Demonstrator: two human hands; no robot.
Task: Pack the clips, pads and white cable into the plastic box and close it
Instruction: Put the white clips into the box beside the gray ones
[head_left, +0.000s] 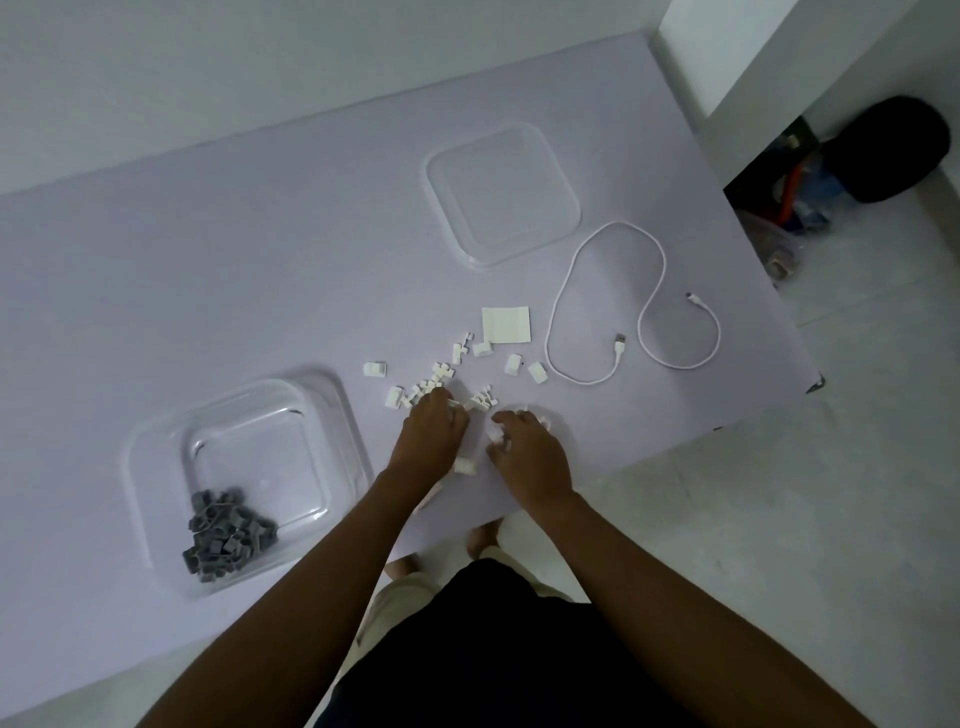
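— Fingers (508, 417) of the right hand (527, 457) curl low over the table (208, 270), just below the centre of the frame. White bits show between them, so I judge that hand holds a small clutch of the white clips (439, 382). The left hand (434, 436) sits just beside it, fingertips bent down onto the near edge of the same scatter. Whether it pinches any, I cannot tell.

— And where does everything else lie?

— The grey clips (228, 535) are heaped in the near corner of the plastic box (150, 452), lower left. Its lid (434, 182) lies apart, upper centre. The pads (506, 325) look like one flat square sheet just above the white scatter. The white cable (619, 347) loops loosely to the right of it, well away from the box.

— How will they handle?

— The clips look tiny, light and hard, and they probably skitter. Scooping them against the palm should beat picking them up singly. The pads are thin and lie flat, so I'd lift them by a corner or slide them to the table edge. The cable looks limp yet springy: coil it first and hold it across the loops, not by a plug. Otherwise it may spring out before the lid goes on.
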